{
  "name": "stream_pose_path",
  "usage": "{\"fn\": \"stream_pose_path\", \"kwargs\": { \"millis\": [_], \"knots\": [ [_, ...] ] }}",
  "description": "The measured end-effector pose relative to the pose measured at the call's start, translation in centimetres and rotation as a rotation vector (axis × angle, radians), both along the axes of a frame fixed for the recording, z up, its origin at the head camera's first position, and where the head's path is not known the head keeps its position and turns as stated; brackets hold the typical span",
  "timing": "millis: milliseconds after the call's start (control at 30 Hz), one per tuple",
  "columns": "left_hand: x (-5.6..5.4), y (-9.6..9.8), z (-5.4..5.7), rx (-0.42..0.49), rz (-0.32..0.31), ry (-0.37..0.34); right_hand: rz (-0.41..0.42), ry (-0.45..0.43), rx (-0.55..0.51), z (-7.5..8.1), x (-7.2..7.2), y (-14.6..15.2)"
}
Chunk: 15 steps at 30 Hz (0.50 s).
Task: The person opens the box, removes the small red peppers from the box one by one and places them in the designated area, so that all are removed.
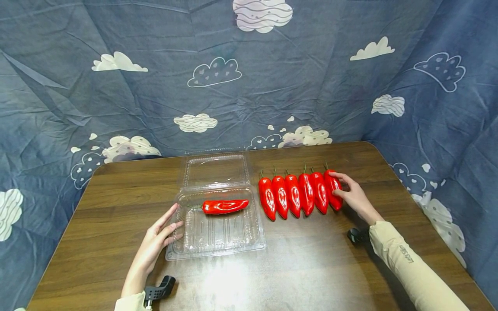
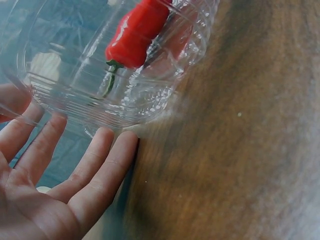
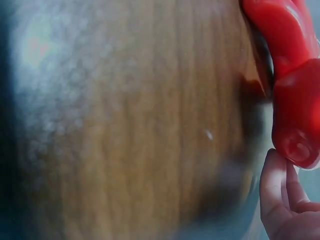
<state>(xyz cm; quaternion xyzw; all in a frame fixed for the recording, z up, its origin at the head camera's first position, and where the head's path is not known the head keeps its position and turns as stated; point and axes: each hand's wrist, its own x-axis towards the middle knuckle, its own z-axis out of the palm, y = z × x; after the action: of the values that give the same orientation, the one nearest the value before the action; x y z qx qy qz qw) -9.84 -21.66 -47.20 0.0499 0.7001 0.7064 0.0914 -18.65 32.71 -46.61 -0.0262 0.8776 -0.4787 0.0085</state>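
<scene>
My left hand (image 1: 155, 242) lies flat on the worktop (image 1: 311, 268), fingers straight against the near-left corner of the clear box (image 1: 218, 235), steadying it. One pepper (image 1: 225, 206) already lies inside. My right hand (image 1: 355, 196) has thumb and fingers closing round the end pepper (image 1: 333, 190) of the row (image 1: 299, 194) just right of the box; the grip looks pinched on it. I judge this the pick-up step: next, lift it clear of its neighbour and carry it left over the box.

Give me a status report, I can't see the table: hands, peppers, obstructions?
Left hand open, steadying clear container. Right hand gripping rightmost pepper of six in row. One pepper already in container. Nothing blocking.
</scene>
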Motion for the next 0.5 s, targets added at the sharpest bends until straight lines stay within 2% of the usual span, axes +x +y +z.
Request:
{"fn": "stream_pose_path", "kwargs": {
  "millis": [500],
  "knots": [
    [0.02,0.00,0.10,-0.001,-0.001,0.001,0.011,-0.035,0.005,-0.13,-0.18,0.16]
  ]
}}
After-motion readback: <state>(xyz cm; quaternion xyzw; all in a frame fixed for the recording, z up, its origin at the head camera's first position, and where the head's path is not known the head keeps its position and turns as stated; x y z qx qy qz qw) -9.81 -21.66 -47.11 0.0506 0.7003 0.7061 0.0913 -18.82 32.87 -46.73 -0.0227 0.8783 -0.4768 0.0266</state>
